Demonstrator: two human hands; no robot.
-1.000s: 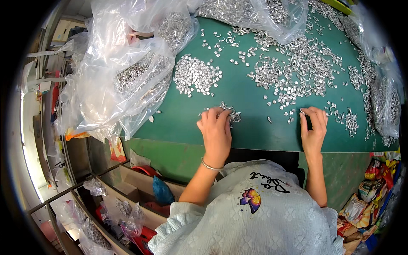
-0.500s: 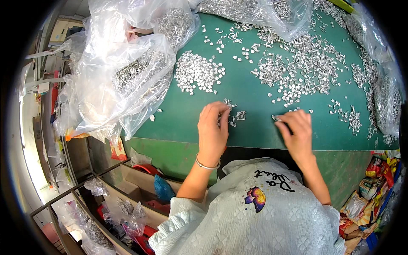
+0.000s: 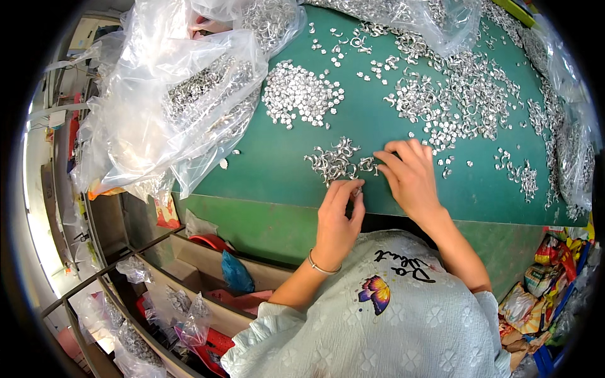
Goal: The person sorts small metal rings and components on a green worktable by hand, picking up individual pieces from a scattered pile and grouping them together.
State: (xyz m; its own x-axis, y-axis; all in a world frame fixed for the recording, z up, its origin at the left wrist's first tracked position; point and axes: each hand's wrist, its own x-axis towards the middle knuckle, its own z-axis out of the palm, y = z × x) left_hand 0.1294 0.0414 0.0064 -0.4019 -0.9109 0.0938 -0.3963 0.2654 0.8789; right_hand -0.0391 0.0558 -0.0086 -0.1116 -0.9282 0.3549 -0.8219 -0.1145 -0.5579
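Note:
My left hand [image 3: 339, 217] is near the table's front edge, thumb and fingers pinched on a small silver metal piece [image 3: 357, 190]. Its exact shape is partly covered by the fingertips. Just beyond lies a small heap of curved, hook-like silver pieces [image 3: 332, 162]. My right hand [image 3: 409, 179] is at the right end of this heap, thumb and forefinger a little apart beside a few loose curved pieces [image 3: 367, 165]. A round pile of small flower-shaped silver pieces [image 3: 301, 94] sits farther back to the left.
A broad spread of mixed silver pieces [image 3: 463, 94] covers the green tabletop [image 3: 265, 170] at the back right. Clear plastic bags [image 3: 208, 94] of metal parts stand at the left, with more bags [image 3: 570, 138] along the right edge. Below left are divided bins [image 3: 189, 277].
My left hand has drawn back from the heap toward the table edge, uncovering it. My right hand has moved left to the heap's side. The view has shifted slightly.

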